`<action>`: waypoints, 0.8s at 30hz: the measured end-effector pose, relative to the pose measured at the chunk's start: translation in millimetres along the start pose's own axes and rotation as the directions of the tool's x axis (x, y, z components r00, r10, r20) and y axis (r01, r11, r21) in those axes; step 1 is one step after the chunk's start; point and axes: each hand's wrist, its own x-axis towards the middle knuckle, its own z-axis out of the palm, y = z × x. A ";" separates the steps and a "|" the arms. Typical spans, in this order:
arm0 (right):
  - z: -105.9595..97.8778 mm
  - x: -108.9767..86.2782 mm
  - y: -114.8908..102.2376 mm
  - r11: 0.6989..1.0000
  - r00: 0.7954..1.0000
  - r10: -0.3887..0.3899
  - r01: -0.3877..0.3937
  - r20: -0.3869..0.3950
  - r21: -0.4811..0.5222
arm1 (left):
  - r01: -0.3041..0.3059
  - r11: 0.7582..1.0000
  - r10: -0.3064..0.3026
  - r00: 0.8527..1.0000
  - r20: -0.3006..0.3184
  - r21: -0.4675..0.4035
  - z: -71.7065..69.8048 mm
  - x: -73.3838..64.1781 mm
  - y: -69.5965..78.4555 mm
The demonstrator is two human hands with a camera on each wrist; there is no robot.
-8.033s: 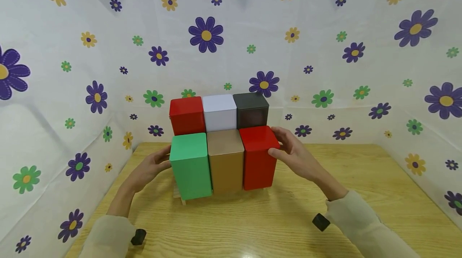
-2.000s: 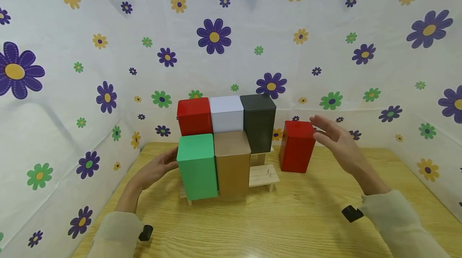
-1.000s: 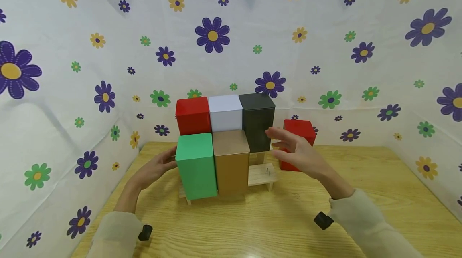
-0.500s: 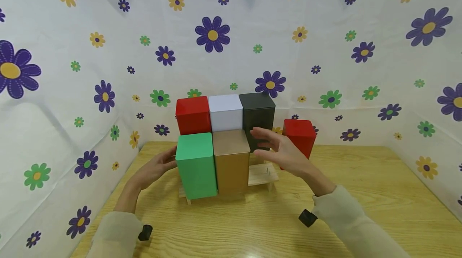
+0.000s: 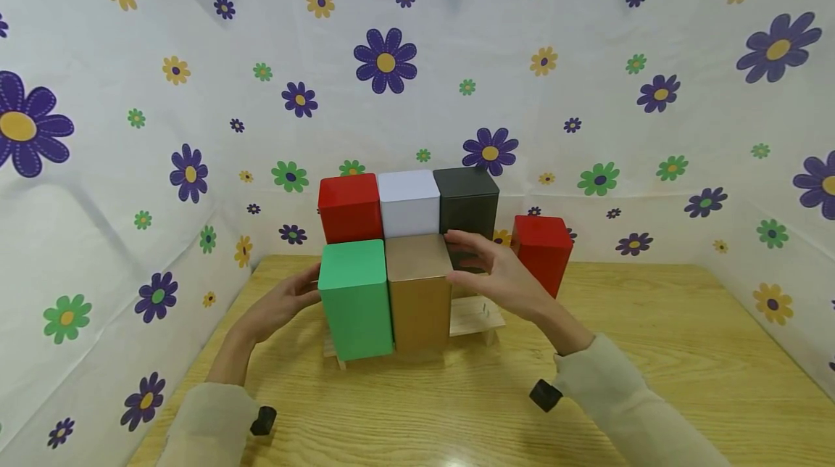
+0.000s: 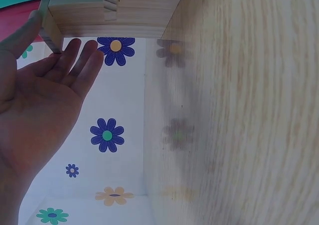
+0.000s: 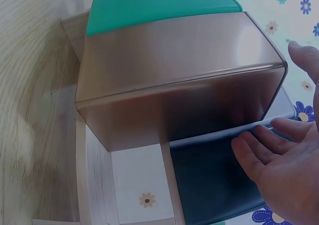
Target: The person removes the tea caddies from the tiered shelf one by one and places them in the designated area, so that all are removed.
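My left hand is at the left side of the green box, its fingers loosely extended. In the left wrist view its thumb and fingertips are right at the end of the wooden stepped stand. My right hand reaches in beside the brown metallic box, thumb and fingers spread at its upper right edge. In the right wrist view the right fingers are relaxed and gripping nothing, in front of the black box. Green and brown boxes stand upright on the lower step.
On the upper step a red box, a white box and the black box stand in a row. Another red box stands on the wooden table, right of the stand. A flowered cloth encloses the back and sides.
The front right red box has left the lower step and now stands on the table to the right. My right hand has moved back left to the brown box; my left hand has stayed put.
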 end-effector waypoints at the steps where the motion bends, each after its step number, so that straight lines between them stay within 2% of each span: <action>1: 0.9 0.6 -0.2 1.000 1.000 0.000 0.000 -0.003 -0.004 | -0.001 1.000 0.001 1.000 0.000 -0.002 -0.1 -0.1 -0.1; 12: 7.3 3.8 -0.9 1.000 1.000 0.005 -0.005 -0.009 -0.025 | -0.006 1.000 0.006 1.000 0.006 -0.005 -1.4 0.3 -1.3; 24: 4.8 2.0 -1.5 0.999 1.000 0.005 -0.004 0.021 -0.048 | -0.003 1.000 0.003 1.000 -0.002 -0.016 0.3 0.2 -1.8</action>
